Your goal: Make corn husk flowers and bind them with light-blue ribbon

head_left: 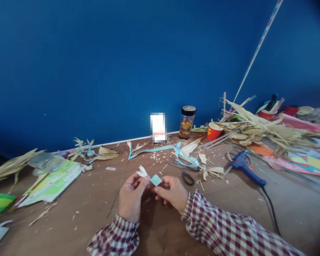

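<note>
Brown table (66,236); above it, right hand (174,193) and left hand (132,195), both nearly closed, fingertips pinching a light-blue patch (156,180) between them, left also a pale strip (142,171); light, even grip should avoid creasing.

Husk piece (142,171): lower end hidden by left hand (132,195).
Bright screen (158,125): pixelated.
Jar (186,124): contents blurred.
Cord (270,209): lost behind right sleeve (226,225).
Left sleeve (116,238): cut off below.

Soft, rather dim light, with a pale sheen on the table (69,238) toward its blurred right edge; a pixelated white patch (158,126) glares at the back edge.
</note>
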Demonstrator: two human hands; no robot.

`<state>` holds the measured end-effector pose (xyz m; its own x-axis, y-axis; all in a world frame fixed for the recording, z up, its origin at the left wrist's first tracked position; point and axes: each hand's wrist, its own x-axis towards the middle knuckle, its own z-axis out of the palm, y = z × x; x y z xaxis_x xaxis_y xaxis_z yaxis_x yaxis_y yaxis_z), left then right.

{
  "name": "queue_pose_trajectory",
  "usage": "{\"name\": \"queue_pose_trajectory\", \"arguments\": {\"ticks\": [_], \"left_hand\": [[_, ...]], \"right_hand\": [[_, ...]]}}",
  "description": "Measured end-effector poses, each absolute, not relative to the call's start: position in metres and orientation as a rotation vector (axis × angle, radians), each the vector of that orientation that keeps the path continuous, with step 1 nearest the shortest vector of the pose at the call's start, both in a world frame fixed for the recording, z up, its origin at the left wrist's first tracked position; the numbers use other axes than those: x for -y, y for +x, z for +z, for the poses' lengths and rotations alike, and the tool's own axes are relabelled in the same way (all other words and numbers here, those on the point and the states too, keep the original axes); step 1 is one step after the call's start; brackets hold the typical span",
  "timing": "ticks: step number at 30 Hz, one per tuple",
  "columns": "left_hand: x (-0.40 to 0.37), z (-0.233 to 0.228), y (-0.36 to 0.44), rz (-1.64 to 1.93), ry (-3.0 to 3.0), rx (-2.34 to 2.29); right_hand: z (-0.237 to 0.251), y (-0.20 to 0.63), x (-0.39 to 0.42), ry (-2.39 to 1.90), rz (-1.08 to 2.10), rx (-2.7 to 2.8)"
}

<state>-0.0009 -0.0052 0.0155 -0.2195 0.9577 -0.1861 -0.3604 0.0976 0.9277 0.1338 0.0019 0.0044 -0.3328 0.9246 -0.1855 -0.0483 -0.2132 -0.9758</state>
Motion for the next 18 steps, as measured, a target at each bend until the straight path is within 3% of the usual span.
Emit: {"name": "queue_pose_trajectory", "arguments": {"ticks": [18], "left_hand": [[0.001, 0.017, -0.007, 1.457, 0.655, -1.226]], "right_hand": [[0.011, 0.153, 0.002, -1.176, 1.747, 1.508]]}}
